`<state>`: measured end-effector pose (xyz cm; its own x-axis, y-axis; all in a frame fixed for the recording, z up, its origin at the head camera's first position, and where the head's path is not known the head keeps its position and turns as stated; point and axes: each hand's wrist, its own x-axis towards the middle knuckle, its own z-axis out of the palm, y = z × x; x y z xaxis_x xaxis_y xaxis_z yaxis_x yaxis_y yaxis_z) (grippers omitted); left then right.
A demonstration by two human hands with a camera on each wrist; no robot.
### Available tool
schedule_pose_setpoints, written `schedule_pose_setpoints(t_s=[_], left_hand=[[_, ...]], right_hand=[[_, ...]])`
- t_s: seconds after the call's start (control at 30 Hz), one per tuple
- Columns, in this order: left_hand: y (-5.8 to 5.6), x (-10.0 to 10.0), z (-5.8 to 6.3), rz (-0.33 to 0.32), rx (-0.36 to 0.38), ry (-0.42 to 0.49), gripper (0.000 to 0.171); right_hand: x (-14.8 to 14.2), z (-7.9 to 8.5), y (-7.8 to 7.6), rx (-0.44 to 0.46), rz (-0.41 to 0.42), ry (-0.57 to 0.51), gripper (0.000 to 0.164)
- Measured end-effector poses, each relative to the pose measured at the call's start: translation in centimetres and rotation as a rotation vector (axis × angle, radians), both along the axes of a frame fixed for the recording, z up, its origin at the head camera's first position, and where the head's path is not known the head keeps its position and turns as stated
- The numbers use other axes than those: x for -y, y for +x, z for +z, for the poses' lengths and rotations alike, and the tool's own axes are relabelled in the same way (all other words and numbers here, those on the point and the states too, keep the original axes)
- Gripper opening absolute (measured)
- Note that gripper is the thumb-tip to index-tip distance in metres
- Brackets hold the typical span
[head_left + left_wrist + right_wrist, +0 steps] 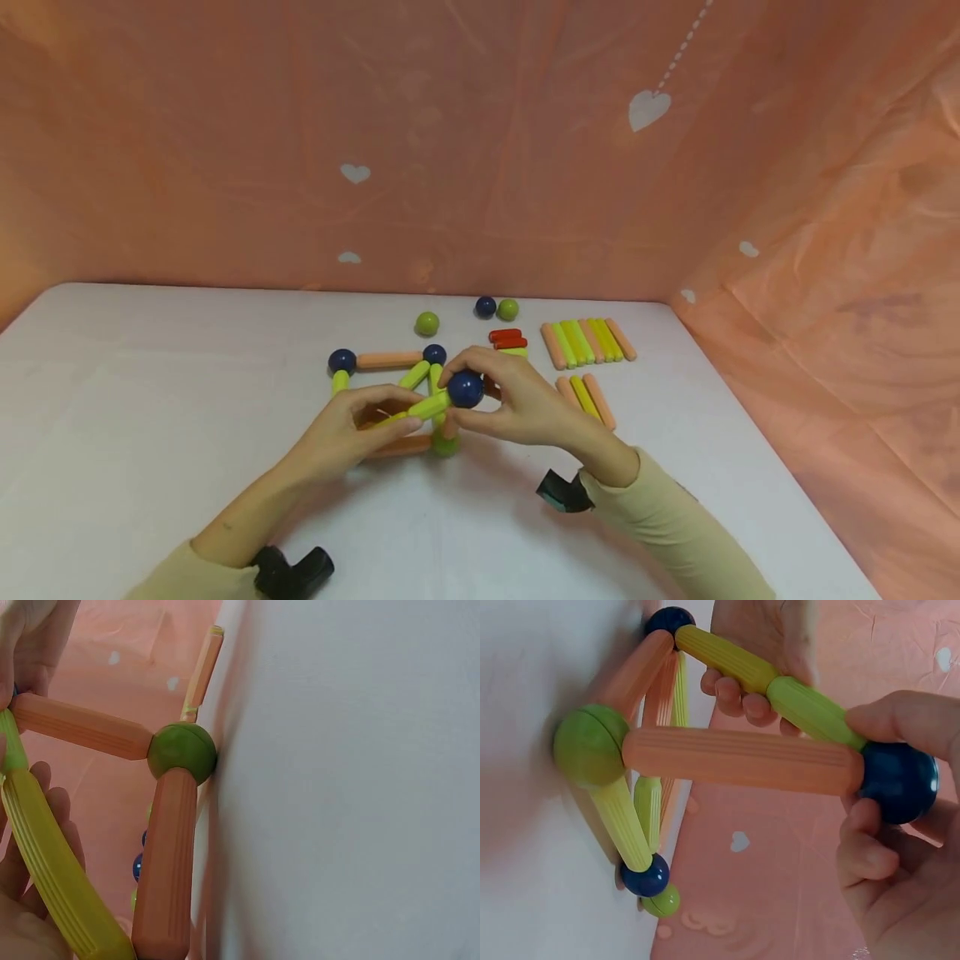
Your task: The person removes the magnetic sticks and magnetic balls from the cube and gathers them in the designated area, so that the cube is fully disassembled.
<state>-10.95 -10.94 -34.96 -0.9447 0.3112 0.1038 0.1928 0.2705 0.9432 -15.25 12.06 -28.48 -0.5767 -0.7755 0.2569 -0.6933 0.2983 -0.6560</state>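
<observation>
My right hand point(517, 400) holds a dark blue ball point(900, 784) between thumb and fingers. From that ball an orange rod point(742, 759) runs to a green ball point(591, 746) low on the table. A light green rod point(814, 711) also meets the blue ball, with a yellow rod point(727, 658) in line beyond it. My left hand point(348, 433) grips these end-to-end rods, thumb in front and fingers behind. They belong to a frame of rods and balls; another blue ball point(342, 361) marks its far left corner. The left hand hides part of the frame in the head view.
Behind the frame lie loose balls: green point(427, 323), blue point(486, 307) and green point(507, 309). Short red rods point(510, 342) lie behind my right hand. A row of several rods point(588, 342) and a smaller group point(586, 402) lie at right. A pink curtain point(480, 150) hangs behind the table.
</observation>
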Motion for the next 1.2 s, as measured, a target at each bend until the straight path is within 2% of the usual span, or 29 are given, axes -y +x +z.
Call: schedule_pose_setpoints(t_s=[0.33,0.53,0.93,1.07,1.2], left_hand=[[0.1,0.1,-0.1,0.009,0.02,0.004,0.028],[0.3,0.1,-0.1,0.027,0.046,-0.002,0.031],[0.3,0.2,-0.3,0.041,0.017,-0.02,0.029],[0.3,0.2,-0.3,0.044,0.01,-0.026,0.03],[0.5,0.3,-0.3,0.046,-0.005,-0.019,0.029]], right_hand=[[-0.2,-1.0,0.2,0.124,-0.087,-0.094,0.028],[-0.8,-1.5,0.1,0.194,-0.095,-0.154,0.029],[-1.1,-1.9,0.2,0.318,-0.117,-0.141,0.028],[-1.1,-2.5,-0.3,0.352,-0.197,-0.178,0.031],[-1.0,-3.0,-1.3,0.432,-0.359,-0.224,0.032]])
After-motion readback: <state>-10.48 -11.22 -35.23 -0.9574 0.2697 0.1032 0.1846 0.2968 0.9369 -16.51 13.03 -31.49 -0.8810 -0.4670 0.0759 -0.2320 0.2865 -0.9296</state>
